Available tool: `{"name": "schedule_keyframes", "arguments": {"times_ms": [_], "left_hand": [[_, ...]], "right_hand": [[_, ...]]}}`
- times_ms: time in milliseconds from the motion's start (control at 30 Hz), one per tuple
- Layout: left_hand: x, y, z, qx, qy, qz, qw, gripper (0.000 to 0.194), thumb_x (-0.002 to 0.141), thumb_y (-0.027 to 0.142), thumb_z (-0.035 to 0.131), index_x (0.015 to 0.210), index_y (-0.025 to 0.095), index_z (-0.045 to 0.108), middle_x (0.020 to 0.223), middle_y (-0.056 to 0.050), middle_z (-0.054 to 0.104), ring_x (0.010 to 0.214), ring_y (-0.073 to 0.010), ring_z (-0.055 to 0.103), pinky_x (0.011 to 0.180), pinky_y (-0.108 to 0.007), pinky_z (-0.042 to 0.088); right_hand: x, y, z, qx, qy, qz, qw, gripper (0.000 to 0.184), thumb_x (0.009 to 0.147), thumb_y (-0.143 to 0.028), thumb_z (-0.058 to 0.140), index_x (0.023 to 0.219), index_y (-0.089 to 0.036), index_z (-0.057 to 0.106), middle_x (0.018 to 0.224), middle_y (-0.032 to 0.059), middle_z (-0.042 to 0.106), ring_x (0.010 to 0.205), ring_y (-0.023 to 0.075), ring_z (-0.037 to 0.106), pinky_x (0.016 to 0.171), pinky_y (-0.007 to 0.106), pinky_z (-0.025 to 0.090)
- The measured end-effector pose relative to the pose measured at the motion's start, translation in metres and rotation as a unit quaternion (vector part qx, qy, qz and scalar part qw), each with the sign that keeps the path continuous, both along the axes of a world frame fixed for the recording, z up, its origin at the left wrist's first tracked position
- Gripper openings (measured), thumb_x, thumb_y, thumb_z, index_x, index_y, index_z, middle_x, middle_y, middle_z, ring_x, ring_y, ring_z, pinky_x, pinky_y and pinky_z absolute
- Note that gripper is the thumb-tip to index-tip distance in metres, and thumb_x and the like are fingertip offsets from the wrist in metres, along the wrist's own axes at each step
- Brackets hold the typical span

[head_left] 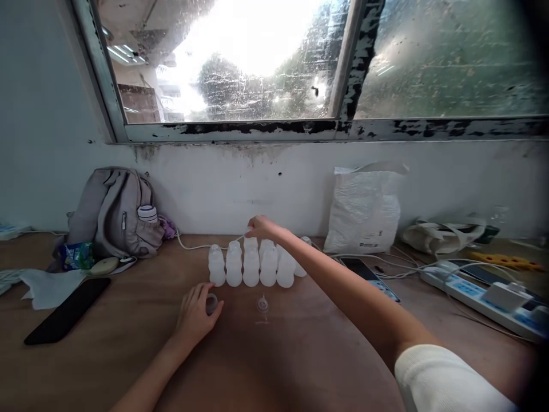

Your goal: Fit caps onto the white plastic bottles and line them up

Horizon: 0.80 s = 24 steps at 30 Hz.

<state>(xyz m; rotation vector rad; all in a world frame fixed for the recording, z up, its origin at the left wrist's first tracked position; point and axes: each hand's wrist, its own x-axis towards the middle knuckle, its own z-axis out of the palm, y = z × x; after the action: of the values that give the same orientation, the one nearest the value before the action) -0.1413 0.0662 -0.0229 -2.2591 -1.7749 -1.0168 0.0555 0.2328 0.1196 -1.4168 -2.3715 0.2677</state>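
Note:
Several frosted white plastic bottles point(234, 264) with rounded, waisted sides stand upright in a front row, with more partly hidden behind. My right hand point(263, 227) reaches over them, fingers pinched at the top of a bottle point(251, 245) in the middle of the group; the exact grip is partly hidden. My left hand point(198, 312) lies on the table to the left of the row. Its thumb and fingers are apart, loosely around a small clear round cap point(211, 304). Another clear cap-like piece point(263, 304) lies in front of the bottles.
On the left are a grey backpack point(118, 212), a black flat case point(67, 312) and white tissue point(51, 286). A white bag point(364, 209) leans on the wall. To the right lie a phone point(371, 279), cables and a power strip point(476, 300).

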Motion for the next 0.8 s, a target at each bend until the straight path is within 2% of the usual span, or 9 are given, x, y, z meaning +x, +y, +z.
{"name": "schedule_keyframes", "arguments": {"times_ms": [133,300,367,433,500,600,700,800], "left_hand": [[-0.002,0.001,-0.003,-0.038,0.029,0.018,0.999,0.034,0.077,0.038,0.044,0.106,0.020,0.047,0.096,-0.007,0.056,0.089,-0.0234,0.051,0.075,-0.037,0.039],[-0.003,0.002,-0.006,-0.049,0.036,0.012,0.998,0.032,0.078,0.036,0.043,0.107,0.021,0.047,0.093,-0.006,0.058,0.086,-0.0225,0.052,0.074,-0.035,0.038],[-0.003,0.003,-0.007,-0.052,0.033,0.008,0.998,0.032,0.079,0.034,0.042,0.107,0.021,0.047,0.093,-0.006,0.058,0.086,-0.0221,0.052,0.073,-0.035,0.038],[-0.003,0.003,-0.008,-0.053,0.033,0.011,0.998,0.031,0.078,0.034,0.042,0.106,0.020,0.048,0.094,-0.006,0.058,0.086,-0.0219,0.052,0.073,-0.034,0.038],[-0.002,0.003,-0.007,-0.050,0.045,0.029,0.997,0.031,0.078,0.035,0.043,0.105,0.020,0.048,0.095,-0.007,0.057,0.087,-0.0224,0.051,0.074,-0.036,0.037],[-0.002,0.001,-0.007,-0.043,0.074,0.072,0.994,0.034,0.077,0.039,0.043,0.103,0.019,0.049,0.094,-0.008,0.057,0.088,-0.0254,0.051,0.075,-0.040,0.035],[-0.002,0.001,-0.005,-0.044,0.068,0.089,0.993,0.030,0.076,0.043,0.044,0.093,0.019,0.052,0.087,-0.007,0.057,0.083,-0.0256,0.051,0.073,-0.041,0.036],[0.005,0.001,-0.001,-0.038,-0.010,0.046,0.998,0.026,0.074,0.043,0.048,0.084,0.019,0.051,0.082,-0.004,0.056,0.078,-0.0218,0.052,0.071,-0.036,0.039]], "right_hand": [[0.002,0.001,-0.007,-0.031,-0.038,-0.008,0.999,0.016,0.053,-0.027,0.069,0.062,-0.015,0.061,0.063,0.0062,0.057,0.059,0.0159,0.051,0.049,0.024,0.035],[0.005,0.000,0.001,-0.065,-0.065,0.007,0.996,0.019,0.052,-0.030,0.070,0.063,-0.016,0.062,0.063,0.0061,0.057,0.055,0.0156,0.052,0.048,0.025,0.035],[0.005,-0.001,0.003,-0.072,-0.071,0.013,0.995,0.022,0.051,-0.031,0.071,0.064,-0.016,0.063,0.066,0.0071,0.058,0.058,0.0174,0.053,0.049,0.026,0.036],[0.005,-0.003,0.005,-0.074,-0.071,0.020,0.995,0.028,0.053,-0.033,0.071,0.074,-0.016,0.063,0.075,0.0083,0.060,0.068,0.0203,0.054,0.053,0.027,0.038],[0.007,-0.010,0.006,-0.044,-0.059,0.028,0.997,0.036,0.059,-0.035,0.068,0.089,-0.018,0.061,0.087,0.0095,0.060,0.082,0.0230,0.053,0.061,0.028,0.039],[0.014,-0.032,0.005,0.083,-0.011,0.041,0.996,0.030,0.073,-0.031,0.055,0.100,-0.017,0.056,0.099,0.0105,0.057,0.096,0.0238,0.048,0.074,0.033,0.035],[0.027,-0.069,-0.005,0.182,0.051,0.080,0.979,0.018,0.081,-0.024,0.044,0.092,-0.017,0.056,0.089,0.0079,0.058,0.087,0.0191,0.050,0.075,0.030,0.033],[0.045,-0.108,-0.032,0.178,0.094,0.126,0.971,0.013,0.081,-0.019,0.042,0.083,-0.017,0.054,0.075,0.0035,0.057,0.071,0.0140,0.051,0.071,0.027,0.033]]}}
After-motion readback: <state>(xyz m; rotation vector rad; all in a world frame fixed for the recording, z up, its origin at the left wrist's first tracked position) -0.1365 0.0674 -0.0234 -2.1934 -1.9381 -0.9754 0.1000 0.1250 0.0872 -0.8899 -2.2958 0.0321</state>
